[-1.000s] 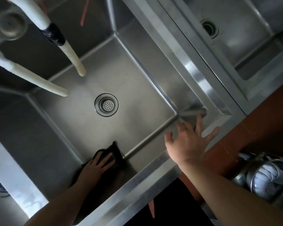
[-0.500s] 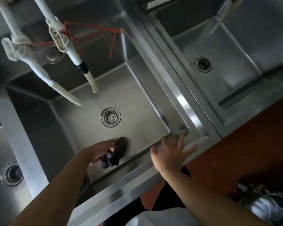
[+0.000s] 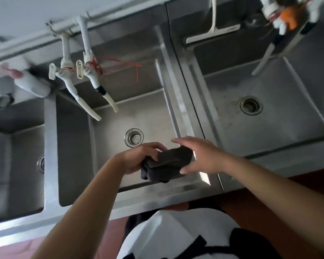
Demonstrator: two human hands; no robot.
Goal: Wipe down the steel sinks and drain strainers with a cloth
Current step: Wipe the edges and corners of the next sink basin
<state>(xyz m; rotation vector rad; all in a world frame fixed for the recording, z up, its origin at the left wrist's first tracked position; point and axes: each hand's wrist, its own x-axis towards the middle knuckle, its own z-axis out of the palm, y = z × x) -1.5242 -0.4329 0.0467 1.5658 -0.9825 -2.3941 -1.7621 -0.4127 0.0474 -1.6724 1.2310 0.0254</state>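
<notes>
A dark grey cloth (image 3: 168, 166) hangs bunched above the front of the middle steel sink (image 3: 108, 161). My left hand (image 3: 140, 157) grips its left end with curled fingers. My right hand (image 3: 200, 157) is at its right side, fingers straight over the top and thumb beneath it. The round drain strainer (image 3: 134, 137) lies in the sink floor just beyond my left hand. A second sink (image 3: 281, 128) to the right has an open drain (image 3: 251, 105). A third sink (image 3: 17, 169) is at the left, its drain (image 3: 41, 163) half hidden by the divider.
Two white taps with hose ends (image 3: 94, 101) hang over the middle sink, tied with red string. A white squeegee (image 3: 213, 32) leans behind the right sink beside an orange item (image 3: 292, 17). Red-brown floor lies in front of the steel rim (image 3: 157, 199).
My left hand lifted the cloth off the sink floor and brought it up and right. My right hand left the sink's corner rim and came to the cloth. The view pulled back.
</notes>
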